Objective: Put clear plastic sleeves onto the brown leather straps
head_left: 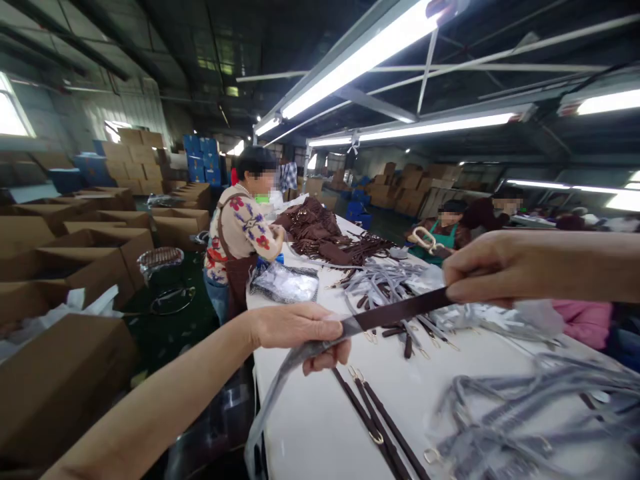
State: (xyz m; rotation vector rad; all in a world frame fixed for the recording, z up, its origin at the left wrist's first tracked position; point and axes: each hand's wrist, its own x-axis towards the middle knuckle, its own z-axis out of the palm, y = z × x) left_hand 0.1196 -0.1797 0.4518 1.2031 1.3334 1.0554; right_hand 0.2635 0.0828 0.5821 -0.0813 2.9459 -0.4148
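At the left of the frame, open brown cardboard boxes (95,253) are stacked in rows, too many to be counted exactly. Just left of centre, one person in a floral top (240,233) is seen standing at the far end of a long white table (320,413). In the lower middle, the left hand (300,330) is closed, thumb pressed over fingers, on one dark brown strap (400,310) whose clear plastic sleeve (280,387) trails down past the table edge. The strap is held taut above the table, running up and right to the right hand (480,270), where it is pinched between thumb and fingertips. Below it, three more brown straps (373,413) with gold clasps are laid on the table. A heap of brown bags (320,233) is piled at centre. At right, two seated people (450,227) are visible, and wrapped straps (525,413) are scattered at lower right.
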